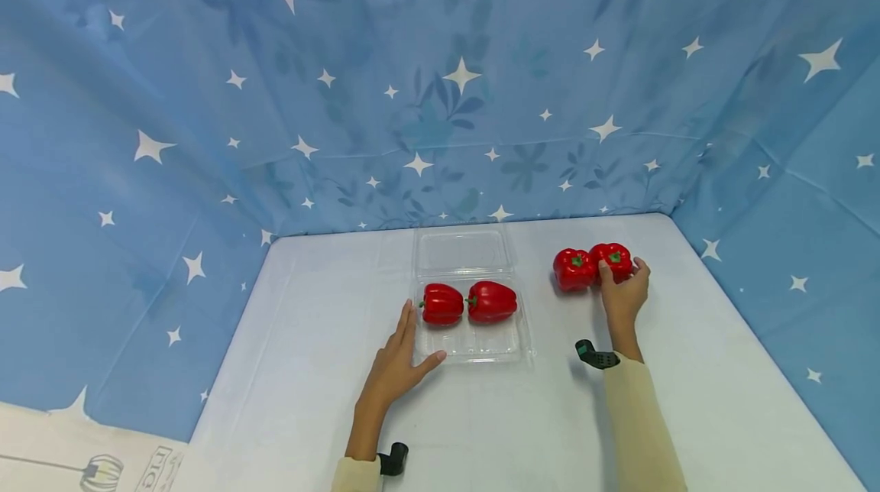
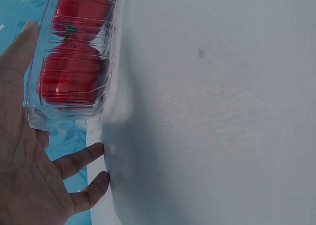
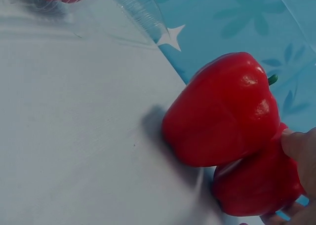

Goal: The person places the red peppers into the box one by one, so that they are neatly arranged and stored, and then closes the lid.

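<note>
A clear plastic clamshell box (image 1: 474,347) lies with its lid folded back on the table. Two red bell peppers lie on their sides in its rear half, a left one (image 1: 443,304) and a right one (image 1: 492,302). My left hand (image 1: 395,370) rests at the box's left side, fingers extended and thumb spread along the front corner. To the right of the box, two more red bell peppers touch each other. The thumb and fingers of my right hand (image 1: 624,299) grip the farther right pepper (image 3: 256,180); its neighbour (image 3: 222,111) is not held.
The white table (image 1: 330,309) meets a blue star-patterned cloth (image 1: 385,110) at its back and sides. The box's open lid (image 1: 462,250) lies near the rear edge. A dark wrist camera (image 1: 595,355) sits on the right wrist, another (image 1: 393,460) on the left.
</note>
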### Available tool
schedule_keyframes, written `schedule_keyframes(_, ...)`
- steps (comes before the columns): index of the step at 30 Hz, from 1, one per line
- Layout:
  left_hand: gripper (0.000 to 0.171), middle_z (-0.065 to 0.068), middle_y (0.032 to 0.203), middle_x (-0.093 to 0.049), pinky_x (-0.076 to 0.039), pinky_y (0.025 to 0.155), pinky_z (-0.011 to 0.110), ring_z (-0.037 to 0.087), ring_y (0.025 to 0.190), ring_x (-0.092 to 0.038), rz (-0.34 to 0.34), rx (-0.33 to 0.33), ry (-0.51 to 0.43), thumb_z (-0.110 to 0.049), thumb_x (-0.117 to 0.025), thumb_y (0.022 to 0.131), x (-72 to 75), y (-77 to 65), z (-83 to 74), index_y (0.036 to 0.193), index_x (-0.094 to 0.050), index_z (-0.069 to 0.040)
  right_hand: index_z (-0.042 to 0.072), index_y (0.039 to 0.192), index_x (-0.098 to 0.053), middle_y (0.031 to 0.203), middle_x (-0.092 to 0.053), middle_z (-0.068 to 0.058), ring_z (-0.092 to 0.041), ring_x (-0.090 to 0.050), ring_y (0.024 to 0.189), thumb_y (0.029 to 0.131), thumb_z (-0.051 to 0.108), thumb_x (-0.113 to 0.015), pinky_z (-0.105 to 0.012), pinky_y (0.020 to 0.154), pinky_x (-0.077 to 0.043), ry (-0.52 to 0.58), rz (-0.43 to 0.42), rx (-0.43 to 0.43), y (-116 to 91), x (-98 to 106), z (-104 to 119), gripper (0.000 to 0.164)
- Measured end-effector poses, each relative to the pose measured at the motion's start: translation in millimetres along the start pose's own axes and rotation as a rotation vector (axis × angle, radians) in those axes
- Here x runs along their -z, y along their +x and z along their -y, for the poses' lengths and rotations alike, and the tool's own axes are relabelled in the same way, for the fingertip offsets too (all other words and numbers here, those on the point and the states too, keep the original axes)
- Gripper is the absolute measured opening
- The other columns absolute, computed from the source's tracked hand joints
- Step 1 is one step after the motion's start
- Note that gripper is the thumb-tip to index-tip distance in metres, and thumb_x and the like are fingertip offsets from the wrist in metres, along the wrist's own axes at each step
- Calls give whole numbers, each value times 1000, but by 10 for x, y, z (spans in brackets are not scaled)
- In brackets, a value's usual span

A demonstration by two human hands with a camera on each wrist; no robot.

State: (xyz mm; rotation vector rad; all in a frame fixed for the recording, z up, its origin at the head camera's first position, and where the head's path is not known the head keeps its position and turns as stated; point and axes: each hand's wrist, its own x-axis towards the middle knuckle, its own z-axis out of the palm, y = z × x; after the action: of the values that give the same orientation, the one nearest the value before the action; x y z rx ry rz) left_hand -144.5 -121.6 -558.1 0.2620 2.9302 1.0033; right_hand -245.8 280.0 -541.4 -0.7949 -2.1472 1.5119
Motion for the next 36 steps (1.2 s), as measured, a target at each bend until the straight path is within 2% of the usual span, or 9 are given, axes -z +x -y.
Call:
schedule_keyframes(4,105,-6,166,-6,-39,103,68,34,143,-37,4,-2,1,-76,-52,82,-6,-10,-11,159,-11,-18,6,153,-21,159,-27,-15,-29,-26,147,98,33,-58,-45,119,-29,11,-19,11,-17,23,-15,72)
schedule_keyframes(9,104,-6,166,-6,-39,103,67,34,144,-36,7,1,0,-71,-57,82,6,-20,-18,159,-10,-18,5,152,-25,156,-31,-15,-28,-29,145,97,35,-58,-42,119,-30,30,-74,20,-40,77,-56,71)
schedule_keyframes(13,103,-6,166,-6,-38,103,68,34,144,-36,5,0,-3,-67,-60,83,14,-19,-14,159,-10,-19,7,152,-27,156,-33,-12,-27,-32,144,96,40,-58,-40,117,-34,48,-112,-17,-54,142,-78,72)
schedule_keyframes(19,104,-7,166,-5,-41,104,63,33,144,-36,0,-4,2,-72,-57,82,18,-11,0,159,-9,-19,11,149,-36,152,-40,-8,-24,-43,135,92,50,-61,-34,111,-43,142,-170,-62,-80,233,-64,73)
schedule_keyframes(21,105,-5,166,-6,-43,103,62,34,144,-36,-1,-10,-1,-72,-57,82,18,-7,-1,159,-9,-19,14,146,-41,149,-44,-6,-20,-46,130,89,51,-64,-30,108,-45,200,-190,-70,-81,257,-57,71)
schedule_keyframes(25,105,-5,166,-6,-44,103,59,34,144,-36,5,-5,-3,-72,-58,82,18,2,-3,159,-7,-21,18,139,-47,145,-49,-3,-14,-49,126,84,49,-71,-26,108,-44,387,-210,-86,-77,298,-34,68)
schedule_keyframes(28,106,-6,166,-6,-44,103,58,34,144,-36,6,-2,3,-74,-55,81,19,7,-1,159,-7,-21,17,138,-48,145,-52,-3,-15,-51,129,83,43,-75,-28,108,-44,526,-198,-87,-73,323,9,66)
schedule_keyframes(32,106,-5,166,-6,-44,103,58,34,144,-35,3,-6,7,-76,-54,81,17,11,3,159,-8,-20,16,137,-50,144,-55,-2,-18,-53,130,83,39,-76,-32,103,-46,652,-180,-98,-77,344,76,64)
schedule_keyframes(36,104,-4,166,-6,-43,103,60,34,144,-36,1,-7,3,-71,-58,82,7,14,5,159,-8,-20,15,135,-52,143,-56,-2,-20,-52,130,85,34,-76,-37,98,-49,792,-165,-115,-96,359,144,59)
